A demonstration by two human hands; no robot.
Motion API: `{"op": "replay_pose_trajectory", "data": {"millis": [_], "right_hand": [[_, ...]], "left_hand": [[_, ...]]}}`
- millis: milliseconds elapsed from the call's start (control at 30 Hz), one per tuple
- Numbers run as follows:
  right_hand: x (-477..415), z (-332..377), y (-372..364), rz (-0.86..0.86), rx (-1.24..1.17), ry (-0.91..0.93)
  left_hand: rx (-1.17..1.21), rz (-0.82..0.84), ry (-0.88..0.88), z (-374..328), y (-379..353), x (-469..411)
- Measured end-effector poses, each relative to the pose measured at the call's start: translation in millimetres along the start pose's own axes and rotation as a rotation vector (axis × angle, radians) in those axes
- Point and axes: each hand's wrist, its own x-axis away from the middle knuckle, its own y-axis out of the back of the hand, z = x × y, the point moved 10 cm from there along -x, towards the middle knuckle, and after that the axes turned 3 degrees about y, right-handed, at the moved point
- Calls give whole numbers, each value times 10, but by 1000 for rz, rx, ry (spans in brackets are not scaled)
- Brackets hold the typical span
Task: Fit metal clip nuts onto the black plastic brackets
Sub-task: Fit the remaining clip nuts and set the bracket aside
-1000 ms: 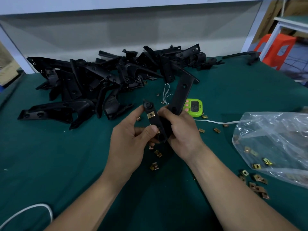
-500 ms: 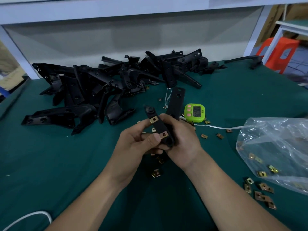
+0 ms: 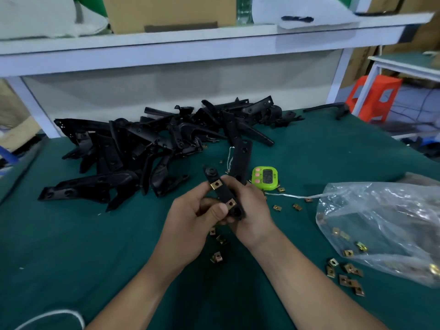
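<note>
I am watching both hands working close together over the green table, just in front of the middle of the view. The left hand is grasping the black bracket, with its thumb pressing the lower end beside the lower clip nut. The right hand is curling round the same bracket from behind and the right. The upper clip nut is sitting on the bracket just below its round top end. A longer black strip is rising behind the right hand (I cannot tell whether it belongs to the same piece).

The pile of brackets is lying along the far left of the table. A green timer is lying just beyond the right hand. A clear plastic bag is slumping at the right, with brass nuts showing through it. Loose clip nuts are lying scattered near the bag's front edge, and a few more are lying under the hands. An orange stool is standing beyond the table's far right corner.
</note>
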Motion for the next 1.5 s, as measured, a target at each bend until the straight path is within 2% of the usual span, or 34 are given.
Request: {"op": "replay_pose_trajectory", "data": {"millis": [100, 300, 367, 467, 533, 633, 700, 800, 867, 933, 967, 1067, 1100, 1167, 1267, 1333, 1500], "right_hand": [[70, 253, -7, -19, 67, 30], [358, 1029, 289, 30, 69, 201], [495, 1205, 614, -24, 63, 212], [729, 1430, 1246, -187, 180, 241], [954, 1623, 1685, -282, 193, 299], [1402, 1860, 2359, -427, 124, 413], [1717, 1901, 2804, -541, 69, 456], [2160, 1809, 3421, -733, 35, 435], [2383, 1667, 3741, -827, 33, 346], [2412, 1598, 3965, -825, 4, 251], [2363, 1664, 4055, -809, -24, 230], [2109, 2254, 4407, -813, -199, 261], [2044, 2486, 4534, -825, -281, 298], [1994, 2751, 4803, -894, -289, 300], [1875, 2774, 4867, -949, 95, 207], [1702, 2714, 4646, -914, 270, 249], [1173, 2581, 3555, -751, 724, 402]], "left_hand": [[-8, -1, 24, -163, -67, -54], [256, 56, 115, -514, -526, -253], [269, 60, 138, -596, -799, -351], [182, 40, 185, -644, -1296, -439], [101, 123, 139, -763, -1809, -427], [-104, 396, -18, -998, -2760, -289], [-211, 472, -84, -1044, -3297, -192], [-180, 541, 69, -848, -3950, -65], [-260, 618, 165, -668, -4273, 29], [-378, 709, 231, -512, -4532, 47], [-355, 726, 282, -463, -4661, -10], [55, 738, 504, -585, -5053, -347], [160, 690, 542, -659, -5099, -517], [158, 568, 541, -713, -5020, -864], [-65, 509, 342, -755, -4616, -1153], [-132, 457, 192, -792, -4209, -1266], [-109, 248, 128, -795, -2943, -1513]]}}
